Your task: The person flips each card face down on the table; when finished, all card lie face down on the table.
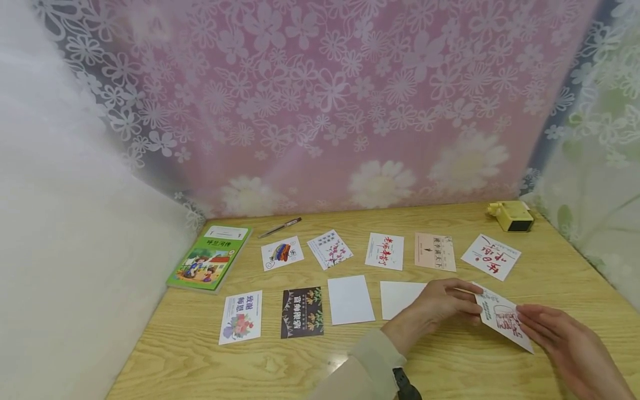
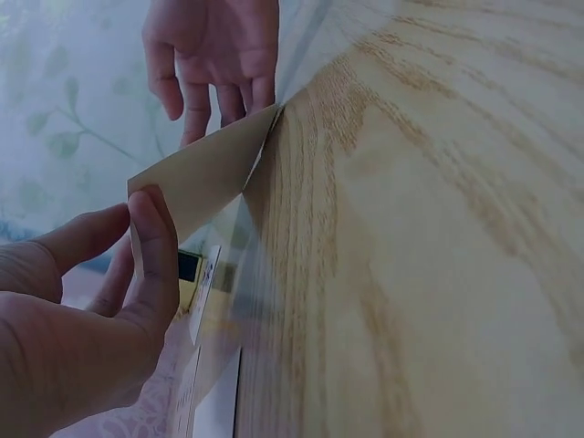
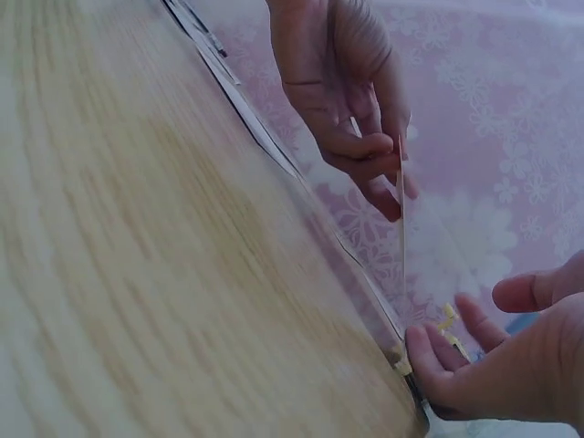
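A white card with red drawing and lettering is held tilted above the table's right front. My left hand pinches its left edge between thumb and fingers, as the left wrist view shows, where the card's plain back faces the camera. At the opposite edge is my right hand, its fingertips against the card and its thumb apart from it in the right wrist view. The card appears edge-on there, its lower end by the right fingers. Beside the left hand lies a blank white card.
Several printed cards lie in two rows, among them a black card and a beige card. A green book and a pen are at the back left. A yellow object stands at the back right.
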Motion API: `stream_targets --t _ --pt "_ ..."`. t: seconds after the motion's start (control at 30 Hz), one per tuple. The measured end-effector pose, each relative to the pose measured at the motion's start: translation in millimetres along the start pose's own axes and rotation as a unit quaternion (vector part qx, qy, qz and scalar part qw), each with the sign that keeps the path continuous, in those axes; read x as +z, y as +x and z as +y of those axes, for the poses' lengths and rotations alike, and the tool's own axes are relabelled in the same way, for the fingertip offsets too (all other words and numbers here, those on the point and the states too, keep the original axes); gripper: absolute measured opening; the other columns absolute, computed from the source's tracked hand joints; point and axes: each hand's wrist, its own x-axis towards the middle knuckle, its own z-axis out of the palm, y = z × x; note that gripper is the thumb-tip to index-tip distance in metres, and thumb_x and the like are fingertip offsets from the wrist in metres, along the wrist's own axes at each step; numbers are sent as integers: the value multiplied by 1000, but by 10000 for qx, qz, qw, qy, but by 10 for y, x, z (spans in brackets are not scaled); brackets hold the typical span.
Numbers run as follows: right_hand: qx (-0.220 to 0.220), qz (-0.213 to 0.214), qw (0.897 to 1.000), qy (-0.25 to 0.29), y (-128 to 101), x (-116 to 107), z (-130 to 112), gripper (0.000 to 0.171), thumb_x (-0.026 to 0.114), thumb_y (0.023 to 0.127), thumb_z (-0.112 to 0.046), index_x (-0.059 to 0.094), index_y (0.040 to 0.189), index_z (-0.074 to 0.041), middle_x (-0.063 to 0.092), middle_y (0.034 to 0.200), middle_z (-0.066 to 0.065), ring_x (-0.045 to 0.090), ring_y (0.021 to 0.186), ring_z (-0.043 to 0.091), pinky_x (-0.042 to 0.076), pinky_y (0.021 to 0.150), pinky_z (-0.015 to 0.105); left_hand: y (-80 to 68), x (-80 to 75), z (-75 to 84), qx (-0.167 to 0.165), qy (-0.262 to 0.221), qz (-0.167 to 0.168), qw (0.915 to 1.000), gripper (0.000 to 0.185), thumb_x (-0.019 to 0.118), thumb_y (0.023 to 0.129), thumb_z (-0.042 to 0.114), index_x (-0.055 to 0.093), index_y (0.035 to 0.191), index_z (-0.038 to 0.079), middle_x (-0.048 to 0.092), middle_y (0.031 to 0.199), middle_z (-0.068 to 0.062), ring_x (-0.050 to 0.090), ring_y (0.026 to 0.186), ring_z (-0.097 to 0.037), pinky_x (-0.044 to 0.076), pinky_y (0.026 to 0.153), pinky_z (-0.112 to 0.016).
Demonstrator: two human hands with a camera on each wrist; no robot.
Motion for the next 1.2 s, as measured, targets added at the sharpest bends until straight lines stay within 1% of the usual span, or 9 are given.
stream_targets --t 0.1,0.23,0.37,0.53,0.73,0.87,0.97,1.03,1.2 --pt "-244 550 9981 93 -10 18 19 49 28 113 -2 76 122 -7 75 118 -1 72 108 10 58 92 22 4 -8 0 95 21 191 9998 32 71 84 -20 79 97 8 75 88 -11 64 58 -15 65 71 -38" --pt "-302 1742 9792 -1001 5 31 31 39 45 109 -1 74 130 -17 71 115 -20 64 103 -8 55 83 10 8 -29 7 165 113 373 9991 29 72 83 -18 80 97 6 74 89 -12 65 57 -14 65 74 -41" --pt "-292 1956 9634 -1809 26 15 60 41 51 108 -1 68 140 -21 65 117 -30 57 103 -15 51 79 6 3 -46 4 137 88 394 9991 28 71 84 -18 80 97 5 72 82 -7 64 57 -13 65 79 -46" --pt "-480 2014 9614 -1814 41 10 87 41 54 107 -5 65 143 -20 63 120 -30 55 107 -17 50 82 4 9 -47 11 209 97 370 9991 24 70 88 -13 81 99 5 73 79 -6 66 62 -13 65 79 -41" --pt "-250 2094 9593 -1877 46 23 52 43 53 109 -13 57 149 -25 57 126 -33 45 124 -21 38 101 2 9 -70 28 265 31 92 9996 24 65 94 -10 80 103 5 78 94 -15 77 88 -34 64 81 -39" --pt "-144 2120 9651 -1529 60 65 7 31 66 102 -18 72 132 -25 68 116 -28 63 104 -12 45 100 7 -5 -75 38 287 -175 -34 9994 22 65 94 -11 80 103 3 78 100 -16 70 105 -48 64 82 -38" --pt "-6 2424 9621 -1246 90 126 -43 16 72 99 -18 81 110 -26 72 101 -23 69 89 -6 55 77 10 -10 -80 33 283 -143 45 9995 15 69 94 -6 80 100 3 79 100 -16 71 104 -48 64 82 -37" --pt "54 2658 9578 -1094 111 159 -72 12 74 97 -18 81 98 -27 72 95 -21 69 84 -3 56 71 13 -8 -90 28 259 -62 101 9996 11 70 96 0 80 99 3 79 98 -16 73 101 -45 65 81 -37" --pt "23 2812 9539 -1045 127 202 -81 12 75 96 -17 82 99 -27 70 94 -20 67 83 -1 56 69 15 -7 -115 18 126 137 251 9995 8 73 97 10 80 96 6 79 93 -15 77 91 -35 65 82 -42"
